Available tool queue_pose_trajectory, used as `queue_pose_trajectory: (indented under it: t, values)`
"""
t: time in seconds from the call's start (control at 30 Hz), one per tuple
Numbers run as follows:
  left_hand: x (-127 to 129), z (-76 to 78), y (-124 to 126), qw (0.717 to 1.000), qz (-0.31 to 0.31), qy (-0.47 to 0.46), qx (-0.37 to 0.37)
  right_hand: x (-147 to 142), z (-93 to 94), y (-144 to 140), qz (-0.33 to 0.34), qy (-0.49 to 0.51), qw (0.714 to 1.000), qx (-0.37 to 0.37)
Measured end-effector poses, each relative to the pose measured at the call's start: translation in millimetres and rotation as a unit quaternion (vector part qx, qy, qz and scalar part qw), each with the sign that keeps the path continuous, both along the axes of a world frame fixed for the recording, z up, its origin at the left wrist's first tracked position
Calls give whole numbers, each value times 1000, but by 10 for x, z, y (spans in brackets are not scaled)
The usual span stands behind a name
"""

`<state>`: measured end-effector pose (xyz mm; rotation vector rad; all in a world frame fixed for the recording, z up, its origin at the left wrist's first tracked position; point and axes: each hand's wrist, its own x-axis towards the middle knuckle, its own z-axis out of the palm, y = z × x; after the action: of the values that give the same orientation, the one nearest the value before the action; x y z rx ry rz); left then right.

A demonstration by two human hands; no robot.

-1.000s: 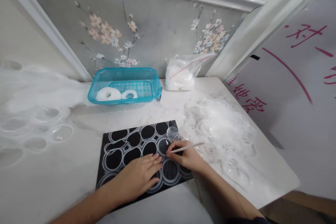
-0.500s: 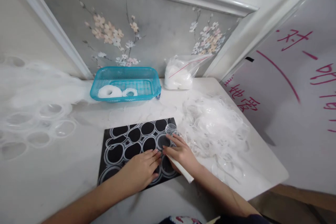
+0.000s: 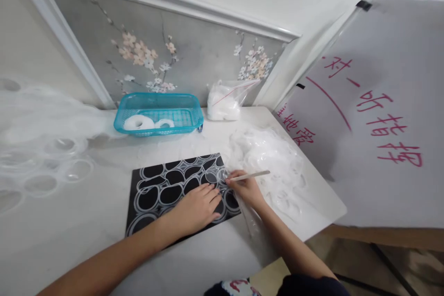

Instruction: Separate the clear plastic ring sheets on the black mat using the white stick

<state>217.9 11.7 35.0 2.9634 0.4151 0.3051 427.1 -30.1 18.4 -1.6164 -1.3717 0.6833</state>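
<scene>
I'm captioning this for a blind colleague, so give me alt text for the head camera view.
A person's left hand lies flat on a black mat covered with a clear sheet of round cutouts, while the right hand holds a thin white stick at its edge. Behind, on the white table, sit a teal basket, a plastic bag and a heap of clear plastic scraps.

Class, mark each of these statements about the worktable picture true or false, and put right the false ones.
1. The right hand holds a thin white stick. True.
2. The left hand is lifted clear of the black mat. False: it lies flat on the mat.
3. The basket is red. False: it is turquoise, with two white rolls in it.
4. A clear bag of white pieces stands by the wall. True.
5. A heap of clear plastic scraps lies to the mat's right. True.
</scene>
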Motion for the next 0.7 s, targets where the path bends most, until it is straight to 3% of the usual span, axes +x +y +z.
queue_pose_trajectory:
  t: [0.2,0.5,0.7]
  values:
    - [105,-200,10,1000,-3,23,-17,22,-114,-8,-3,13,1000,-25]
    - [91,-116,18,997,-1,51,-52,-9,-108,-31,-6,-2,1000,-1]
    - [107,-88,14,994,3,84,-72,-40,-110,-114,44,-77,995,39]
